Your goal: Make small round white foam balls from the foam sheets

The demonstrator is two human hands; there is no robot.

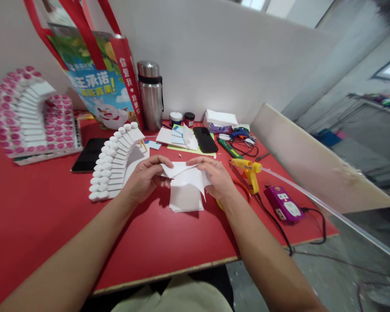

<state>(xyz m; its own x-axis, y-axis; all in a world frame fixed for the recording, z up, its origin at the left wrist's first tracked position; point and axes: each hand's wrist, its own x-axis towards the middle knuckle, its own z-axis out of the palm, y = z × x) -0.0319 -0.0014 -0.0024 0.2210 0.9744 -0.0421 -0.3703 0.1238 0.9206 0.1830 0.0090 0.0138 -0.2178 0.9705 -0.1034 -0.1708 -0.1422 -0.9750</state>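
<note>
Between my two hands is a thin white sheet of paper (185, 172), bent and curling toward the right. My left hand (150, 173) pinches its left edge, thumb on top. On the other side my right hand (216, 175) grips the top and right edge with bent fingers. Under the sheet, a stack of white paper pieces (186, 197) lies on the table. Left of my left hand stands a white curved staircase model (117, 160), its outer side lined with white oval pieces. A yellow glue gun (249, 171) with a long clear glue stick lies right of my right hand.
On the red table (169, 247) are a purple power socket (283, 204) with cords, a black phone (205, 140), a steel flask (150, 95) and a printed bag (100, 82). A pink-and-white staircase model (35, 115) and a dark tablet (88, 154) stand left.
</note>
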